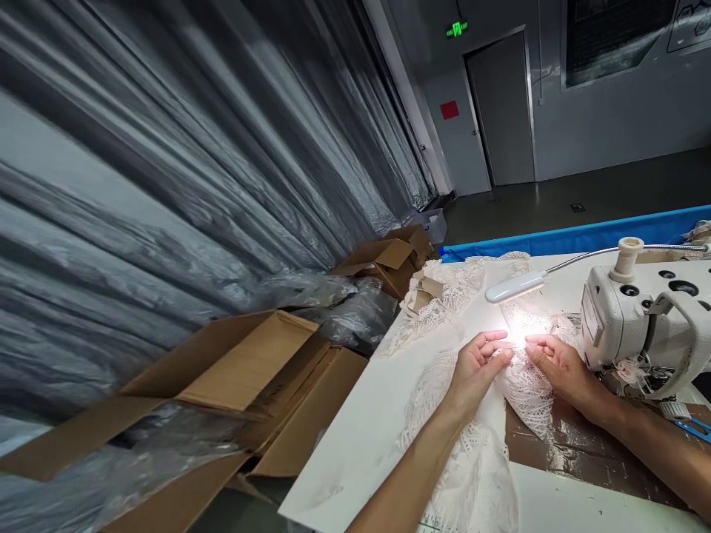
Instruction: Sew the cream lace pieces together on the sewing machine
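White flat bench [349, 451]: left strip, passable; middle, white openwork lace fabric [532, 403]; right, bulky white sewing machine [619, 314]; overhead, slim white lamp [515, 288].

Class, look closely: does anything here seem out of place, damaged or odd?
Yes, mildly: a bent tan piece, possibly cardboard, lies among pale lace far back on the table, like stray packaging. The brown covering near the sewing machine also looks wrinkled.

- Gooseneck lamp [516, 287], three o'clock: harsh white glare bleaching the lace [526, 386] beneath.
- Green exit sign [456, 29] glowing, one o'clock; room otherwise dim.
- Silvery curtain [183, 163], ten o'clock: dull sheen, shadowed folds.
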Demonstrator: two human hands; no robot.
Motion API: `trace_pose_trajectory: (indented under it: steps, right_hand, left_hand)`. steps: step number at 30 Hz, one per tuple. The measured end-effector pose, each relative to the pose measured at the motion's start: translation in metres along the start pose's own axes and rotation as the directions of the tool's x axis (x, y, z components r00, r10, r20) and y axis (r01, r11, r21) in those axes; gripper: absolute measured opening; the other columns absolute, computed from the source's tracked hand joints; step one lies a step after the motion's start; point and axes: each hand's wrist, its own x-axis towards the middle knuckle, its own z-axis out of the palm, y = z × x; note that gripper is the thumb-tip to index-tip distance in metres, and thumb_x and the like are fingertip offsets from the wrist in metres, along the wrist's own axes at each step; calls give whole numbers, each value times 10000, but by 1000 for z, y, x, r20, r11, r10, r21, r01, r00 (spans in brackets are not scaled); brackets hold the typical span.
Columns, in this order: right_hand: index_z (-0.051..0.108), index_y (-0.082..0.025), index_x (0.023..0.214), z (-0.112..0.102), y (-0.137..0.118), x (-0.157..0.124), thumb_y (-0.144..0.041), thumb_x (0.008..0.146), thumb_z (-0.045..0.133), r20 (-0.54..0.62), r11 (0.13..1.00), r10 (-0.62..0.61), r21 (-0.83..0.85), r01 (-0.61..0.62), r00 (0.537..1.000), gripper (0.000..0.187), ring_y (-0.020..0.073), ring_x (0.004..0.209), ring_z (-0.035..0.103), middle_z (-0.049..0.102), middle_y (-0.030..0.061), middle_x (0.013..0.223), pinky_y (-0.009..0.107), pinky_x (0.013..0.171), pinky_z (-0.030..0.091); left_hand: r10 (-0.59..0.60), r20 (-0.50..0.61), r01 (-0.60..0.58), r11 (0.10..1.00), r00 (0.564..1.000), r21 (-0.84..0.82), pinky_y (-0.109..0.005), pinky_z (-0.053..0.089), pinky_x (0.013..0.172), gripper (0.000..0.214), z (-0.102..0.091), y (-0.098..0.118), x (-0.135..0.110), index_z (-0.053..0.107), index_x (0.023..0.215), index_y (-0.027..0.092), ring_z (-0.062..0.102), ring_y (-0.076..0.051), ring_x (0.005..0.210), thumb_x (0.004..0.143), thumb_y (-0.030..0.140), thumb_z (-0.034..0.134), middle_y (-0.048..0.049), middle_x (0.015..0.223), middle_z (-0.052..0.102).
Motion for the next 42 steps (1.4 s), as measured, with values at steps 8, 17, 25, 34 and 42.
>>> trace_pose_trajectory:
  steps: [8,17,25,34,42]
  right_hand:
    - [541,-193,734,5,4,1,-563,721,599,-33,997,-52,60,54,998,376,155,596,452,491,-6,637,263,519,372]
    - [590,-179,776,1,8,2,-501,753,581,-44,985,-172,-23,171,984,323,194,704,565,597,38,738,298,651,470]
    - [571,-193,824,-1,20,4,-448,731,590,-88,983,-178,-53,174,980,273,205,751,600,626,61,802,316,670,496]
    - [563,-179,844,2,12,-5,-473,795,540,67,983,-171,-62,176,983,299,156,624,546,595,27,716,262,543,431]
    - [529,-183,852,0,9,-5,-484,811,503,28,984,-167,-54,168,986,306,137,556,505,561,7,678,239,466,374]
  left_hand:
    - [98,-8,-95,983,995,157,-242,450,720,428,-3,-3,2,617,1009,146,608,-140,737,647,321,764,-45,851,707]
    - [202,-8,-189,931,979,313,-257,471,753,322,-7,-9,6,673,971,152,611,-156,798,676,272,717,-41,836,679]
    - [297,49,-278,804,953,525,-260,468,756,226,-8,-8,5,710,934,186,604,-158,800,720,221,644,-35,886,692]
    - [204,237,-275,906,950,322,-305,481,864,285,-4,-6,1,695,972,161,630,-218,957,770,363,676,-88,991,699]
    - [207,155,-255,858,966,446,-277,483,790,207,-10,0,1,701,925,172,628,-194,885,755,288,676,-58,924,700]
